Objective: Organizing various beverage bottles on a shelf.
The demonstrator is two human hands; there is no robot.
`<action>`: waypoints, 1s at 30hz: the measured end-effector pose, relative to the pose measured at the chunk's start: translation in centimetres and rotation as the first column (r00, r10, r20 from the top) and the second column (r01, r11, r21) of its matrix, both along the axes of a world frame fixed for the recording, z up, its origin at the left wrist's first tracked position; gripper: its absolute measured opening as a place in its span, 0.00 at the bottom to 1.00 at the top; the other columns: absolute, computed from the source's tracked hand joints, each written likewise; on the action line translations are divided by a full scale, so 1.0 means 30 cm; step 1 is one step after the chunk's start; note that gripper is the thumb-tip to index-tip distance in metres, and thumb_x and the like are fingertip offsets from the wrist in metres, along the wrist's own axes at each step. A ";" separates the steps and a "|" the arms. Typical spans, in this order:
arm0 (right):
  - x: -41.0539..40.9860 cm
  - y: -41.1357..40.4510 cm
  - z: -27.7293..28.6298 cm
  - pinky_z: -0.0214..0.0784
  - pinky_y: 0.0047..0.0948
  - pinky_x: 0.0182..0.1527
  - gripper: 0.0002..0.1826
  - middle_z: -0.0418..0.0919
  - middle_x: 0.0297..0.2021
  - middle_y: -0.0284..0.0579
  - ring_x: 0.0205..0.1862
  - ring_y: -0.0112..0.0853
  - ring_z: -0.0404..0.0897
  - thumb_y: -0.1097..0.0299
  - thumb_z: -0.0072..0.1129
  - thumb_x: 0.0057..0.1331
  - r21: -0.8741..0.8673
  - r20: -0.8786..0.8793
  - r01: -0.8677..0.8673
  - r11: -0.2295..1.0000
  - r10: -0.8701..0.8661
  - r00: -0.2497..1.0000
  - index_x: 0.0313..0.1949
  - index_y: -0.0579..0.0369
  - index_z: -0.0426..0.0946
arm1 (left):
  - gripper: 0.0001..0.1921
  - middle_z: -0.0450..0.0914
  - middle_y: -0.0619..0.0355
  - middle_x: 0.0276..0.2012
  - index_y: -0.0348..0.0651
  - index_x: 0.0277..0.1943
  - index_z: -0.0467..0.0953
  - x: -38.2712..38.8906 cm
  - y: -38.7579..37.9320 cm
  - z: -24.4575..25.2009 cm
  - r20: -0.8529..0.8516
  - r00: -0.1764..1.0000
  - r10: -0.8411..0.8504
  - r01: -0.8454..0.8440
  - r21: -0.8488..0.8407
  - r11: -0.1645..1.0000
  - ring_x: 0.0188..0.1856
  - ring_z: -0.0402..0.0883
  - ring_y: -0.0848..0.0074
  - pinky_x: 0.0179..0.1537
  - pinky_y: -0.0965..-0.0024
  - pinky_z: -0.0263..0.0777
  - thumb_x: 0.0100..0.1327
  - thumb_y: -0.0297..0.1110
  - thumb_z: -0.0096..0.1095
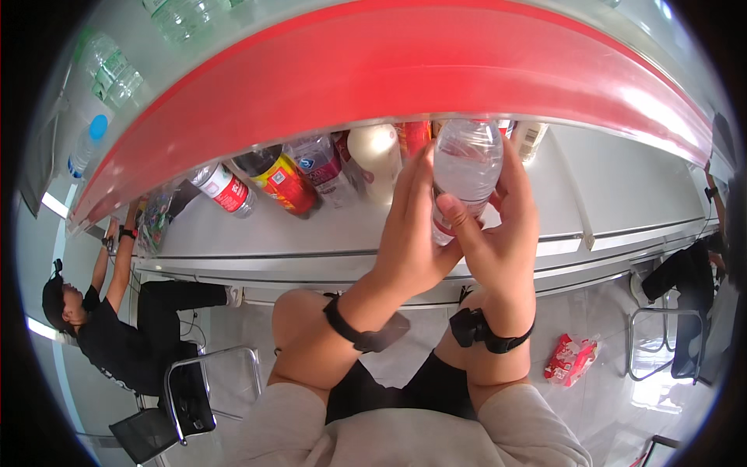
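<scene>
A clear plastic bottle (468,157) of colourless liquid, with a red-and-white label low on it, is held upright or slightly tilted in front of me. My left hand (408,233) wraps its left side. From the right, my right hand (508,227) grips it, thumb across the front. Behind the hands, on a white shelf, stand a bottle with a red label (226,190), a dark drink bottle with a yellow-and-red label (286,184), a purple-labelled bottle (324,166) and a white bottle (379,163). The red panel hides their tops.
A curved red panel (379,70) overhangs the shelf (636,181). Green-labelled bottles (114,70) stand above at left. A pale container (530,140) stands right of my hands. A person (117,338) sits at left by a chair (192,397). A red packet (571,359) lies on the floor.
</scene>
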State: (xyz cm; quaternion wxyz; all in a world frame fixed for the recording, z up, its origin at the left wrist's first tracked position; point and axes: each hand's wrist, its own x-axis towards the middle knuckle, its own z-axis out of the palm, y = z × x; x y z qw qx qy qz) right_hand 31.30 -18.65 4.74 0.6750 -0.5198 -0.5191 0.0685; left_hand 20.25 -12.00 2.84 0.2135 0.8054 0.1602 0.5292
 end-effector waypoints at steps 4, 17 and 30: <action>0.003 0.048 -0.016 0.74 0.36 0.55 0.41 0.77 0.58 0.61 0.57 0.41 0.81 0.72 0.73 0.61 0.077 -0.012 0.000 0.997 0.001 1.000 0.69 0.67 0.61 | 0.39 0.68 0.43 0.61 0.32 0.67 0.60 -0.229 0.039 -0.007 -0.035 0.950 0.311 -0.281 0.343 0.897 0.63 0.70 0.58 0.60 0.55 0.68 0.57 0.33 0.74; 0.027 0.135 -0.166 0.77 0.30 0.47 0.39 0.79 0.53 0.51 0.51 0.31 0.81 0.74 0.71 0.62 -0.006 0.022 0.040 0.999 -0.039 0.999 0.70 0.62 0.61 | 0.35 0.72 0.53 0.58 0.36 0.64 0.62 -0.394 0.301 -0.106 0.312 0.919 0.241 -0.093 -0.422 0.902 0.58 0.72 0.73 0.61 0.65 0.66 0.55 0.25 0.75; 0.007 0.139 -0.124 0.79 0.38 0.53 0.39 0.84 0.46 0.54 0.48 0.39 0.85 0.65 0.79 0.55 -0.182 0.008 0.162 0.970 -0.164 0.986 0.64 0.64 0.71 | 0.36 0.74 0.56 0.51 0.38 0.65 0.60 -0.420 0.287 -0.098 0.349 0.907 0.235 -0.077 -0.411 0.908 0.52 0.77 0.75 0.54 0.68 0.74 0.55 0.18 0.73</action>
